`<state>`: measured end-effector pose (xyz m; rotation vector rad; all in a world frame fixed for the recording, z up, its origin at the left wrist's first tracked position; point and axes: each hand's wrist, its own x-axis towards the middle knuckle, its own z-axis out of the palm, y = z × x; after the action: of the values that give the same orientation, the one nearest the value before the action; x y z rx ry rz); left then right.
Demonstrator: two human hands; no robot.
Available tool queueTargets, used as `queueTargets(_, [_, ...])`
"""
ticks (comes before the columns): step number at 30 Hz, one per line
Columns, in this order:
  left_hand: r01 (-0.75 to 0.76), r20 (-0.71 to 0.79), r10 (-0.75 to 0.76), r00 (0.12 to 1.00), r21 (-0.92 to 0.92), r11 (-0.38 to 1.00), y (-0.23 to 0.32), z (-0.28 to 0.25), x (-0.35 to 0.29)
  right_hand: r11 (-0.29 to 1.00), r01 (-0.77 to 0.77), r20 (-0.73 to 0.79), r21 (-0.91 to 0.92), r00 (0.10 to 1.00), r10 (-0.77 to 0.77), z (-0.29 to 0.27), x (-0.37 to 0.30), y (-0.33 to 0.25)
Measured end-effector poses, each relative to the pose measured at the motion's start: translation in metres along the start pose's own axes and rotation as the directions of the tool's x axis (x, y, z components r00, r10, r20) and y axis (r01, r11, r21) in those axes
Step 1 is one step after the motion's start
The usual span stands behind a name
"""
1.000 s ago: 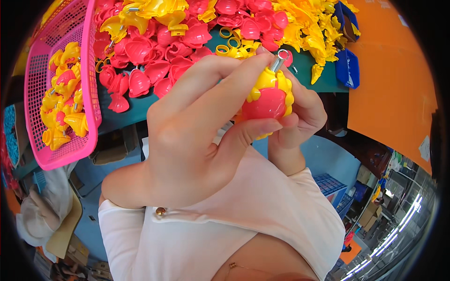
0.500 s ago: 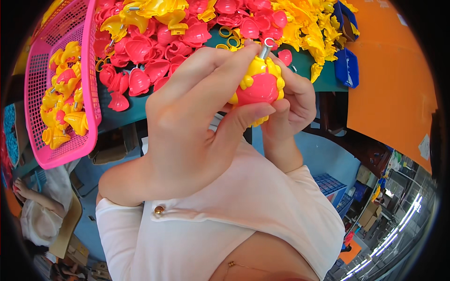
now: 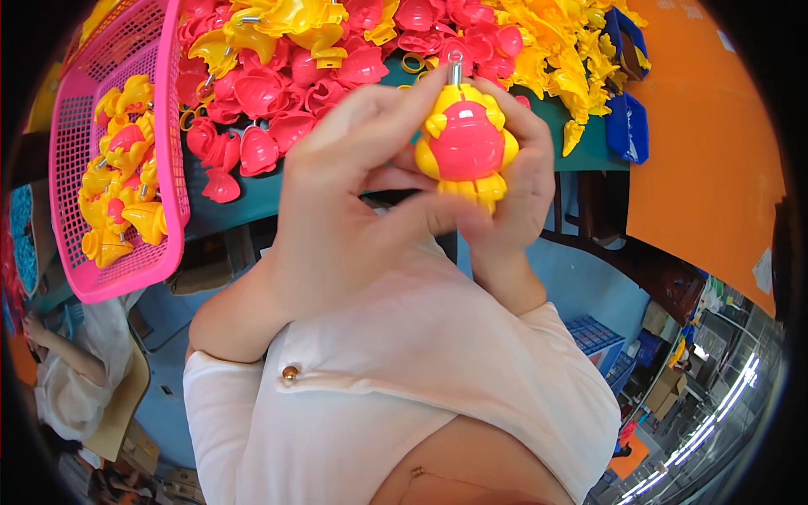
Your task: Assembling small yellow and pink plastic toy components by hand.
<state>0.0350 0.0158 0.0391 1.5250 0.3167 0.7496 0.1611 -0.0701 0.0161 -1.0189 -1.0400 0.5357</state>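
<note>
Between both my hands stands a plastic toy body [image 3: 473, 141], red in the middle with yellow lobed parts around it. A metal spring [image 3: 455, 71] sticks up from its top. My left hand [image 3: 341, 189] is closed at the toy's left side, its fingertips near the base of the spring; the thumb, smeared by motion, lies by the lower end. My right hand [image 3: 523, 172] wraps the right side from behind, with most fingers hidden. Past my hands lies a heap of red shell pieces [image 3: 257, 93], with yellow rings [image 3: 412, 63] beside it.
At the left stands a pink mesh basket [image 3: 175, 181] holding several yellow-and-red toy parts. Yellow plastic pieces [image 3: 551, 63] are piled at the back right of the green table [image 3: 240, 202]. Blue trays [image 3: 627, 128] sit by an orange board [image 3: 707, 160]. Another person's arm [image 3: 71, 353] shows far left.
The toy body has turned more upright, its red face now fully toward me and the spring vertical. My left thumb has moved off the red face to the lower end.
</note>
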Motion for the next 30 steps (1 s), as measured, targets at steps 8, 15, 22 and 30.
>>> queueTargets(8, [0.06, 0.011, -0.059, 0.998, -0.168, 0.984, -0.014, 0.003, -0.006, 0.903, -0.413, -0.023, 0.119, 0.908, 0.418, 0.008, 0.009, -0.017])
queueTargets(15, [-0.006, -0.04, 0.003, 0.999, -0.073, 0.997, -0.022, 0.004, -0.011, 0.949, -0.314, -0.052, -0.01, 0.948, 0.313, 0.016, 0.005, -0.006])
queueTargets(22, [0.056, -0.02, -0.061, 0.998, -0.187, 0.981, -0.018, 0.0, -0.005, 0.953, -0.277, 0.004, 0.118, 0.96, 0.279, 0.014, 0.004, 0.001])
queueTargets(30, [0.153, -0.043, -0.169, 0.985, -0.247, 0.957, -0.016, 0.0, -0.008, 0.976, -0.204, 0.181, 0.074, 0.965, 0.188, 0.0, 0.006, 0.003])
